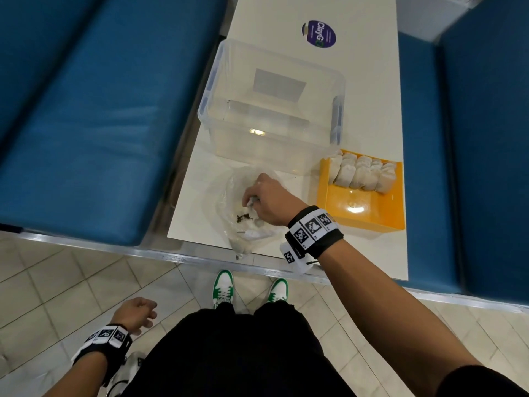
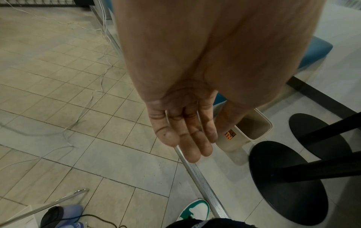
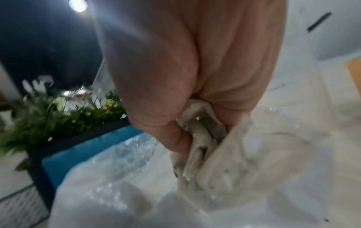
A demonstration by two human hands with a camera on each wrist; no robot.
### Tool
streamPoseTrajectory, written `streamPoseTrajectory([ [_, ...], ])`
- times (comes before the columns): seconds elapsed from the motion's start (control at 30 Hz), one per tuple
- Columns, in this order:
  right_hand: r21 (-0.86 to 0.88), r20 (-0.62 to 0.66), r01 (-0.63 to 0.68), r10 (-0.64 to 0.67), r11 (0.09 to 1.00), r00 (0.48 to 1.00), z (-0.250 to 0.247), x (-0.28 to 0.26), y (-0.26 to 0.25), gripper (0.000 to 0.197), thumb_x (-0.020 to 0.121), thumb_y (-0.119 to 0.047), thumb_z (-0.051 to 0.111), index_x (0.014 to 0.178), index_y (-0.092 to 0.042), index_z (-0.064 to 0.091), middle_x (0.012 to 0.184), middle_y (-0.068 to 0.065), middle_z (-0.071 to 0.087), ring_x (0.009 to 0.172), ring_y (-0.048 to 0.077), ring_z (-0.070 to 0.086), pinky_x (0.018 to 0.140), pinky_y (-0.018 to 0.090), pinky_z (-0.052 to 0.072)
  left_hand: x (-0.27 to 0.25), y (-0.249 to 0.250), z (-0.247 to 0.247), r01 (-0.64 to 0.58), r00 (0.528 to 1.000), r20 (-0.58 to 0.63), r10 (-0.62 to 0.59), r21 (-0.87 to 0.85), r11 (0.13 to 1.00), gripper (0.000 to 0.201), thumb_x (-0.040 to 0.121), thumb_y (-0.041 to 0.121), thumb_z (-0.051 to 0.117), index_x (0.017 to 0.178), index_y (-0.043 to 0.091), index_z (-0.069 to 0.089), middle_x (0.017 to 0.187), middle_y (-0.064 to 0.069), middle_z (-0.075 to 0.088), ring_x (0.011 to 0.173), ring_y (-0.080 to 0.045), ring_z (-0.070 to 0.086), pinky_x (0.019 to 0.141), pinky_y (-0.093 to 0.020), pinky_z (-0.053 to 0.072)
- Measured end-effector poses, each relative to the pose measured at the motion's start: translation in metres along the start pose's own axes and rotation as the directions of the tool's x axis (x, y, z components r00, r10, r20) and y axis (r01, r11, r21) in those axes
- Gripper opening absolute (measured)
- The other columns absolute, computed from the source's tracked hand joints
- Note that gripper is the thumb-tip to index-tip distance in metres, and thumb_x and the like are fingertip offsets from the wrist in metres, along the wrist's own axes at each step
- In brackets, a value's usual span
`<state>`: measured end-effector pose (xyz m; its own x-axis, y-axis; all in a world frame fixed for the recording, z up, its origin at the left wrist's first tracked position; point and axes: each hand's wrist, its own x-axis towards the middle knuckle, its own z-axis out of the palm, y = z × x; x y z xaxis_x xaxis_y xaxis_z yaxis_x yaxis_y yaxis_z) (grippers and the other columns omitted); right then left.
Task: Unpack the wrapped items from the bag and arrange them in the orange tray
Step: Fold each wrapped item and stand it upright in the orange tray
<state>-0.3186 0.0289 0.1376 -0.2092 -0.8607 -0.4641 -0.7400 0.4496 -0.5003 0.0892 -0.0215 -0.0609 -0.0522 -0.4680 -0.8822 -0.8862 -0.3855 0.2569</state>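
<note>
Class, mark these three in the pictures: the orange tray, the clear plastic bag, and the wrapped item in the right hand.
orange tray (image 1: 363, 206), head view, bare floor of the tray.
clear plastic bag (image 1: 229, 196), head view, its left wall.
wrapped item (image 3: 201, 123), right wrist view, bunched top between the fingers.

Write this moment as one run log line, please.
step: unpacking | right hand: in plastic bag, grips wrapped item | left hand: idle, holds nothing | orange tray: row of wrapped items at far end
</note>
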Motion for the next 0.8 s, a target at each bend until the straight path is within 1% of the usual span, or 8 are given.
streamPoseTrajectory([
  [0.1,-0.278,0.112,0.002,0.03,0.96,0.993,0.003,-0.004,-0.003,0.028,0.097,-0.017,0.052,0.119,-0.012,0.069,0.127,0.013,0.052,0.12,0.034,0.048,0.103,0.039,0.042,0.0,-0.003,0.0,0.004,1.0,-0.006,-0.004,0.002,1.0,0.014,0.102,0.013,0.057,0.102,0.009,0.071,0.09,-0.013,0.077,0.072,-0.031,0.07,0.062,-0.029,0.045],
  [0.23,-0.312,0.091,0.003,0.027,0.95,0.995,0.01,-0.006,-0.001,0.038,0.085,-0.015,0.072,0.121,-0.016,0.062,0.137,0.015,0.039,0.127,0.037,0.04,0.102,0.043,0.044,-0.001,-0.006,0.0,0.007,1.0,-0.019,-0.007,-0.006,1.0,0.013,0.102,0.014,0.059,0.102,0.008,0.071,0.09,-0.014,0.077,0.07,-0.031,0.069,0.057,-0.029,0.044],
  [0.33,-0.297,0.053,-0.002,0.019,0.955,0.998,0.017,-0.003,0.002,0.03,0.086,-0.001,0.067,0.112,-0.015,0.065,0.13,0.014,0.043,0.122,0.036,0.046,0.092,0.039,0.048,-0.001,-0.007,-0.002,0.004,1.0,-0.017,-0.004,-0.007,1.0,0.014,0.102,0.014,0.059,0.102,0.008,0.072,0.089,-0.012,0.077,0.071,-0.031,0.07,0.058,-0.029,0.045],
  [0.43,-0.229,0.026,0.001,0.005,0.973,1.0,0.015,-0.001,0.004,0.027,0.082,0.006,0.067,0.102,-0.012,0.066,0.112,0.007,0.045,0.107,0.032,0.055,0.081,0.036,0.053,-0.002,-0.001,-0.008,-0.025,0.999,-0.02,0.025,-0.006,1.0,0.013,0.102,0.016,0.06,0.103,0.009,0.071,0.089,-0.011,0.077,0.072,-0.03,0.071,0.06,-0.029,0.045],
  [0.53,-0.153,0.014,-0.006,0.008,0.988,1.0,0.006,-0.001,0.004,0.029,0.077,0.007,0.071,0.101,-0.009,0.067,0.104,0.001,0.045,0.093,0.022,0.052,0.066,0.019,0.04,-0.006,0.017,-0.02,-0.115,0.991,-0.062,0.115,-0.002,0.993,0.013,0.101,0.02,0.064,0.1,0.009,0.071,0.087,-0.009,0.078,0.074,-0.029,0.072,0.061,-0.031,0.047],
  [0.67,-0.048,-0.049,0.009,-0.011,0.999,0.999,-0.015,-0.009,-0.002,0.016,0.08,0.0,0.066,0.091,-0.012,0.066,0.101,0.004,0.051,0.088,0.023,0.053,0.066,0.021,0.036,-0.023,0.065,-0.04,-0.242,0.968,-0.076,0.241,-0.005,0.97,0.019,0.099,0.023,0.067,0.092,0.006,0.071,0.08,-0.009,0.078,0.069,-0.025,0.071,0.063,-0.033,0.047],
  [0.73,0.0,-0.085,0.021,-0.021,1.0,0.996,-0.027,-0.014,-0.005,0.01,0.081,-0.005,0.064,0.086,-0.014,0.065,0.098,0.002,0.053,0.085,0.021,0.052,0.063,0.013,0.033,-0.041,0.098,-0.049,-0.32,0.947,-0.039,0.32,-0.012,0.947,0.026,0.099,0.026,0.069,0.085,0.004,0.07,0.07,-0.01,0.074,0.06,-0.022,0.063,0.061,-0.031,0.042],
  [0.8,0.03,-0.133,0.04,-0.035,0.999,0.99,-0.04,-0.02,-0.008,0.012,0.082,-0.009,0.066,0.093,-0.01,0.069,0.097,0.001,0.056,0.085,0.018,0.053,0.063,0.008,0.03,-0.069,0.136,-0.059,-0.403,0.915,-0.002,0.404,-0.044,0.914,0.035,0.098,0.032,0.071,0.076,0.005,0.067,0.06,-0.008,0.065,0.054,-0.02,0.055,0.057,-0.029,0.037],
])
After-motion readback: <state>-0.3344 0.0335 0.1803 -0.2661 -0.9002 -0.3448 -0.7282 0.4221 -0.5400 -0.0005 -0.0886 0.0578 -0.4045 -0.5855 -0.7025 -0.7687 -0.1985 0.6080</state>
